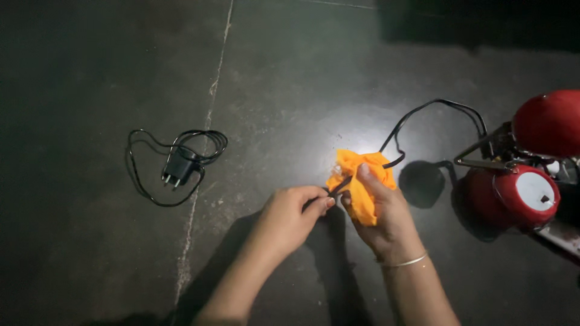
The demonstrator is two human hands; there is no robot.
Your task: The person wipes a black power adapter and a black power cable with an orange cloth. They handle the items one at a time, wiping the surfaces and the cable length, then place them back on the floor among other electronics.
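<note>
My right hand (380, 214) grips a bunched orange cloth (360, 175) wrapped around a thin black cable (423, 111). My left hand (292, 216) pinches the near end of that cable just left of the cloth, fingertips almost touching the right thumb. The cable runs out of the cloth, loops up and right across the dark floor, and ends at a red appliance (531, 163). A thin silver bangle (406, 261) sits on my right wrist.
A black plug adapter (179, 166) with its coiled cord lies on the dark stone floor at the left, beside a pale floor seam (205, 127). The red appliance, with a white round face and metal frame, stands at the right edge.
</note>
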